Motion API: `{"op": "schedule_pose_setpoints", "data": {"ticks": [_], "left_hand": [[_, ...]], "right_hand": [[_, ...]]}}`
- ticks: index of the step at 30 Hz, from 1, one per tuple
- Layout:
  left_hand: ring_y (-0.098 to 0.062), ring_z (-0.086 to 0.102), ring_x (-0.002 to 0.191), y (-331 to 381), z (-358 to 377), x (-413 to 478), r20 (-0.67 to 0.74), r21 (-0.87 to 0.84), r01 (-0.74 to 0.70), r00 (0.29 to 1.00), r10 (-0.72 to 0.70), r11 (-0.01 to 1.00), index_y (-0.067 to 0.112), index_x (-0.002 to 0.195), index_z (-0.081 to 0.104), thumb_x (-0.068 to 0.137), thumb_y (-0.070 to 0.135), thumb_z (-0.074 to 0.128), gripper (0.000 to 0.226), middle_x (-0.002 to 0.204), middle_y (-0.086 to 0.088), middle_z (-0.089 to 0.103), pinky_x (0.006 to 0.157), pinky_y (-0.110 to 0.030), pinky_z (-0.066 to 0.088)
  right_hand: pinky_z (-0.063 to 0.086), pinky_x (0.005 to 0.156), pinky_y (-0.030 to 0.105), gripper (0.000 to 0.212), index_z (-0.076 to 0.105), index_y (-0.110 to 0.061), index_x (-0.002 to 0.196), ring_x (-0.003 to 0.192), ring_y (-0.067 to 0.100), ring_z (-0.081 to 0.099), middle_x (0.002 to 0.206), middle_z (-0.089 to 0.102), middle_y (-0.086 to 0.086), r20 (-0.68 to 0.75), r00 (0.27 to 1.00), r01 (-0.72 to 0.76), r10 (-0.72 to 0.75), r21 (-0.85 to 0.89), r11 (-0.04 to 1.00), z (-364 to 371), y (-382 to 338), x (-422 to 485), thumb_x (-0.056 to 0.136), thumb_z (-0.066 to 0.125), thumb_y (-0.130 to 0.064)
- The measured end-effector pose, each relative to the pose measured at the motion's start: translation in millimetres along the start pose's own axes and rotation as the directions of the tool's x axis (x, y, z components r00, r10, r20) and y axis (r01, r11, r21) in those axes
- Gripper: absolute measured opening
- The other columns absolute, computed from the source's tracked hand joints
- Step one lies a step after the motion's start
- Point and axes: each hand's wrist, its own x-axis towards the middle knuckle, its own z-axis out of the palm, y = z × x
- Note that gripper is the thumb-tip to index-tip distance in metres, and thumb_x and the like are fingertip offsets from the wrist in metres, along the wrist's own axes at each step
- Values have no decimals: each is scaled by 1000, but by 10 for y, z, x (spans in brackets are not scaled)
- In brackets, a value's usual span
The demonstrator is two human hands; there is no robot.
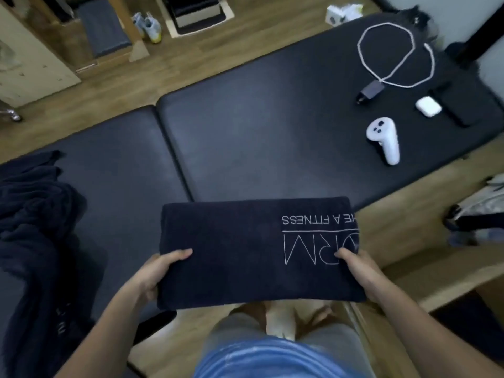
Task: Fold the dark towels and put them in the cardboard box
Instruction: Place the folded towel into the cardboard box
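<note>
A folded dark towel (pixel 240 252) with white lettering is held flat in front of me, over the near edge of the black padded table (pixel 245 137). My left hand (pixel 155 271) grips its left edge, thumb on top. My right hand (pixel 360 271) grips its right edge, thumb on the lettering. A heap of loose dark towels (pixel 35 227) lies on the table at the left. No cardboard box is clearly in view.
On the table's far right lie a white controller (pixel 383 140), a white earbud case (pixel 428 105), a dark phone (pixel 458 105), and a charger with a looped white cable (pixel 387 53). Wooden floor, shoes (pixel 148 25) and furniture lie beyond. A bag (pixel 480 208) sits at the right.
</note>
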Motion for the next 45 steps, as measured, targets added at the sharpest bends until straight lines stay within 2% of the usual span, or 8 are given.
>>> {"op": "schedule_pose_setpoints", "data": {"ticks": [6, 10, 15, 23, 32, 36, 40, 45], "left_hand": [[-39, 71, 94, -207, 986, -404, -31, 108, -117, 992, 121, 987, 6, 114, 68, 82, 23, 74, 37, 101, -18, 75, 86, -50, 55], [-42, 71, 92, -297, 2087, -613, 20, 291, -153, 988, 153, 945, 9, 116, 65, 80, 25, 75, 40, 99, -17, 75, 84, -53, 56], [-37, 68, 92, -556, 3824, -798, 212, 454, -298, 952, 223, 840, 17, 116, 61, 83, 19, 75, 36, 104, -12, 71, 74, -42, 55], [-30, 66, 99, -1032, 6008, -890, 532, 612, -446, 843, 78, 654, 21, 118, 60, 89, 24, 69, 31, 112, -7, 69, 81, -43, 53], [-29, 64, 102, -1503, 7905, 121, 536, 679, -426, 844, -7, 598, 25, 133, 49, 93, 31, 65, 43, 121, -4, 64, 81, -45, 53], [-32, 53, 125, -1699, 8818, 1010, 568, 693, -541, 817, 101, 476, 26, 153, 30, 100, 36, 54, 59, 146, -5, 49, 105, -53, 44], [-34, 30, 144, -1889, 9187, 1469, 456, 804, -491, 871, 180, 336, 20, 158, 6, 104, 40, 41, 67, 161, -8, 26, 116, -47, 26], [-31, 31, 144, -1912, 8696, 1280, 453, 842, -471, 882, 131, 261, 23, 158, 17, 103, 46, 41, 64, 159, -7, 29, 117, -48, 25]], "right_hand": [[56, 85, 45, 12, 65, -28, 97, 86, 26, 70, 93, 74, 1, -79, 997, 20, -8, 154, 988, -624, 897, -279, 86, 62, -24], [52, 83, 37, 9, 60, -30, 93, 88, 20, 66, 96, 70, -4, -212, 975, 8, 60, 304, 953, -1329, 1806, -577, 87, 64, -24], [55, 84, 42, 24, 61, -24, 112, 89, 23, 68, 101, 70, 0, -327, 905, -55, 274, 548, 835, -2147, 3125, -1000, 89, 64, -31], [53, 92, 47, 23, 62, -22, 111, 94, 28, 66, 103, 69, 4, -487, 716, -33, 500, 692, 721, -3158, 4271, -1291, 90, 67, -30], [52, 86, 43, 23, 60, -21, 117, 95, 28, 64, 105, 67, 3, -496, 669, -25, 553, 729, 684, -4291, 5027, -44, 97, 60, -31], [47, 100, 49, 44, 49, -16, 138, 114, 35, 58, 130, 61, 11, -561, 632, -26, 535, 675, 738, -4807, 5414, 962, 98, 58, -33], [37, 112, 46, 76, 17, -14, 156, 138, 34, 40, 155, 37, 12, -548, 622, -114, 559, 643, 757, -4860, 5487, 1493, 96, 61, -33], [38, 103, 35, 57, 32, -21, 152, 134, 27, 45, 147, 46, 5, -480, 682, -137, 552, 657, 741, -4309, 5167, 1154, 100, 54, -24]]}}
